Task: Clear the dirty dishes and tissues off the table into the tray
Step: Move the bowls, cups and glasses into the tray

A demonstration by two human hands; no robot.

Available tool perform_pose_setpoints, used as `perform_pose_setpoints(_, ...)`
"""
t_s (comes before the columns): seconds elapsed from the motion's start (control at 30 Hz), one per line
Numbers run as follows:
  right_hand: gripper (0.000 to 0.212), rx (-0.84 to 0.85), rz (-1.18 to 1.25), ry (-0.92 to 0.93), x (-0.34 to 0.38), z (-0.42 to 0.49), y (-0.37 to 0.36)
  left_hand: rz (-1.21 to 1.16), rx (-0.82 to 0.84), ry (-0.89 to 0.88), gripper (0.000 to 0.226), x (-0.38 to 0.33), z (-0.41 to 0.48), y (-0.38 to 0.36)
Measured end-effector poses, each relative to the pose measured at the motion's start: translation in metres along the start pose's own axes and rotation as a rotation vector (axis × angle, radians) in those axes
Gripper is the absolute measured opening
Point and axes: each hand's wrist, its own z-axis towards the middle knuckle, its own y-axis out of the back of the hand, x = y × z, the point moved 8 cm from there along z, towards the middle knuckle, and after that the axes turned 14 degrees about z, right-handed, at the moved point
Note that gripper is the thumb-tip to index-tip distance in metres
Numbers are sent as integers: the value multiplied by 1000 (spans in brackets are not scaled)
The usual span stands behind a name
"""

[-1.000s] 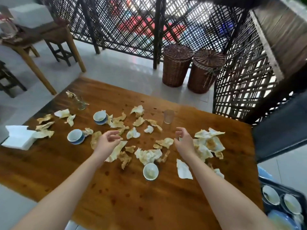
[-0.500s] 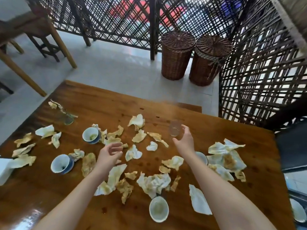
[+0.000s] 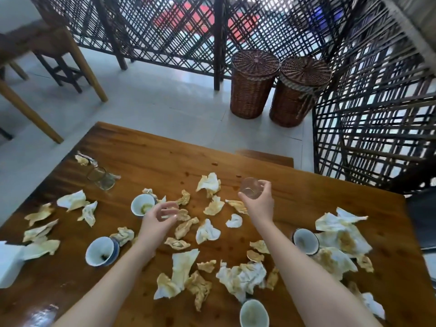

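Where the left hand [image 3: 157, 223] hangs over the tissues [image 3: 207, 232] beside a cup [image 3: 142, 205], blur smears its curled fingers, so whether they pinch anything cannot be told. The right hand [image 3: 258, 204] grips a clear glass [image 3: 249, 188] between thumb and fingers, tilted, at the far side of the litter; whether it touches the table [image 3: 165, 159] is unclear. A near cup [image 3: 254, 313] is cut by the bottom edge, a white block [image 3: 9, 265] by the left one. Two far glasses [image 3: 100, 178] blur together. Stained, crumpled tissues lie all over the wood, crowding a left cup [image 3: 101, 251] and a right cup [image 3: 305, 241]. Two wicker baskets [image 3: 253, 83] stand on the floor by a lattice screen [image 3: 165, 31].
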Motion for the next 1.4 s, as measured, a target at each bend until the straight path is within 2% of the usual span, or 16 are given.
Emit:
perform_pose_setpoints(0.17,57,44,34,109,51,-41,-51,-33,72,-43,28,6,14,23)
perform_pose_setpoints(0.37,56,35,63,137,82,-94,-106,-37,107,-65,29,19,35,87)
perform_pose_setpoints(0.5,56,47,31,128,89,-115,-145,5,45,-90,27,35,51,145)
perform_pose_setpoints(0.8,57,77,40,121,104,-141,-231,48,-59,1,39,77,92,227)
perform_pose_setpoints(0.9,55,113,9,112,104,-142,-253,74,-83,53,56,87,111,234)
perform_pose_setpoints(1.03,56,128,-42,78,99,-138,-269,88,-28,94,70,98,138,225)
perform_pose_setpoints(1.2,54,105,-9,16,85,-131,-265,157,-7,60,73,101,163,209)
perform_pose_setpoints(1.4,54,49,-10,-38,65,-130,-242,229,-49,7,66,91,176,195)
